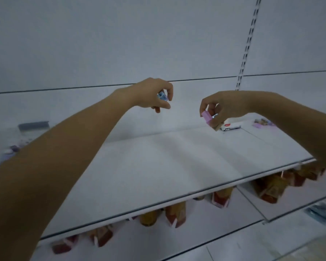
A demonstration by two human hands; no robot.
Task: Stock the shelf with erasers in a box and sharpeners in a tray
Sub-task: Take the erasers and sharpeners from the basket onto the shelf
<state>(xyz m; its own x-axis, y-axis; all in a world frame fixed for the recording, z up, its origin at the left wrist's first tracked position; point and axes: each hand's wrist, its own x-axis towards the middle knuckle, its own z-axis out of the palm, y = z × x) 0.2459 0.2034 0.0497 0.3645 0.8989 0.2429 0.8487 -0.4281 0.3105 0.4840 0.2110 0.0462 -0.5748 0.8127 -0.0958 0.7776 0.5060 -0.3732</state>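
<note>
A white shop shelf [158, 166] runs beneath a bare back panel [120, 44]. Over it, the left hand [151, 93] pinches a small blue piece [162, 96], while the right hand [222, 106] grips a pink block [207, 116]. A white box [231, 126] and a pink tray [263, 123] sit at two o'clock. Blurred packets [175, 213] show below the shelf's front edge. It is unclear whether the held pieces are erasers or sharpeners.

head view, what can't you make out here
Head view:
Blue item in the left hand: fingers cover most; eraser or sharpener unclear.
White box: right hand with pink item hides part; label too small.
Things at far left: blurred.
Lower packs: blurred, tops cut by the upper shelf.
</note>
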